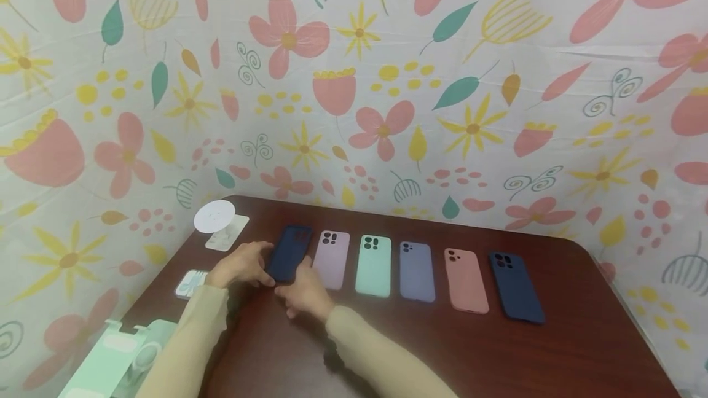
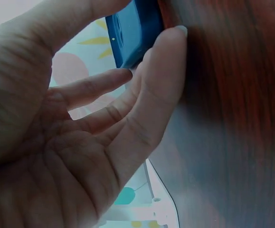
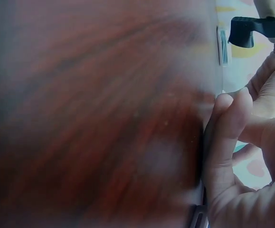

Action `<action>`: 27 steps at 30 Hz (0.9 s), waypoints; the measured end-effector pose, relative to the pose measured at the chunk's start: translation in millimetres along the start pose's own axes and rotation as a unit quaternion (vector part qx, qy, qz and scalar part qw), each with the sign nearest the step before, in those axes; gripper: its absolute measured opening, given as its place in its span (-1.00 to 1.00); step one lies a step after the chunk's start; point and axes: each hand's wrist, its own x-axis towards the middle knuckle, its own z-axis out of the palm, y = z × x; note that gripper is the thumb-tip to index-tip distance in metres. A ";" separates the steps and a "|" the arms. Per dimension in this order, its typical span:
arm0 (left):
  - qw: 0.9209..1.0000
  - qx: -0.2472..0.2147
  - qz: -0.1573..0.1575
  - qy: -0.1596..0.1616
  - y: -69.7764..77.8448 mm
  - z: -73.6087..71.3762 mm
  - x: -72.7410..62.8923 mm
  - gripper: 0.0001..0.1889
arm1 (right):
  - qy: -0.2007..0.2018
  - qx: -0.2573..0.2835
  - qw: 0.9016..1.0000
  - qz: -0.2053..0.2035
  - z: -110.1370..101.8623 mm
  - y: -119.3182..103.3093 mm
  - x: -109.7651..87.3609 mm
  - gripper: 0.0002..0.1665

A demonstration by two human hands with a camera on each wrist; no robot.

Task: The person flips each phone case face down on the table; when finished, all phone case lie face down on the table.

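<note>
A dark blue phone case (image 1: pixel 291 250) lies back up at the left end of a row on the brown table, tilted slightly to the right. My left hand (image 1: pixel 245 265) holds its left edge with thumb and fingers, and my right hand (image 1: pixel 304 290) grips its lower right corner. In the left wrist view the blue case (image 2: pixel 149 23) shows at the top, by the fingertips of the left hand (image 2: pixel 99 133). The right wrist view has the right hand (image 3: pixel 239 156) low at the tabletop, its fingers curled; the case is mostly hidden there.
Rightward in the row lie a lilac case (image 1: pixel 332 263), a mint case (image 1: pixel 373 269), a periwinkle case (image 1: pixel 417 275), a pink case (image 1: pixel 466 281) and another dark blue case (image 1: pixel 517 290). Left stand a white round-topped stand (image 1: pixel 214 217), a small pale patterned item (image 1: pixel 190 284) and a mint-green holder (image 1: pixel 105 355).
</note>
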 end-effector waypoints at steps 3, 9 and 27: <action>1.000 -0.006 0.003 0.002 -1.5 -0.4 1.4 0.04 | 0.002 -0.009 1.000 0.011 3.2 -1.1 4.0 0.31; 1.000 -0.007 -0.002 -0.001 -2.6 0.4 3.7 0.04 | 0.004 -0.016 0.999 0.028 6.5 -4.0 8.1 0.33; 1.000 -0.012 -0.004 -0.013 -4.3 -1.5 5.4 -0.07 | 0.043 0.016 0.998 0.029 11.1 -4.0 13.8 0.16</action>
